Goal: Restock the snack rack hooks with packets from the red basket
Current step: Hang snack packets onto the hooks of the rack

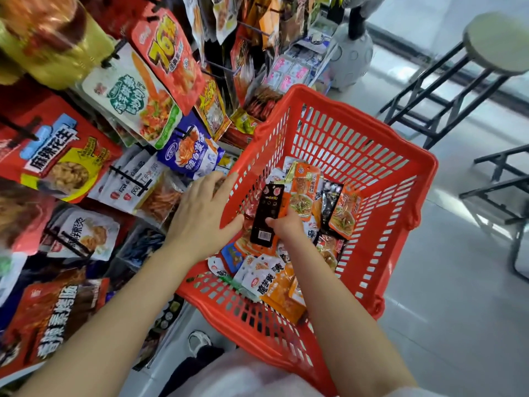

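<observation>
Right hand [286, 224], grip pinching black packet [264, 214] inside red basket [357, 144]; left hand [200, 213] flat, released, on its rim

Bright, even indoor light. Pale glare streaks on the glossy floor [446, 282] at right. Motion blur on the yellow packet [54, 38] at top left; stool [498, 41] soft. Wide-angle bending at frame edges. Shadows faint, soft.

The right hand [286, 224] hides its fingertips behind the black packet [266, 214]; top-left packets [43, 32] are blurred.
</observation>
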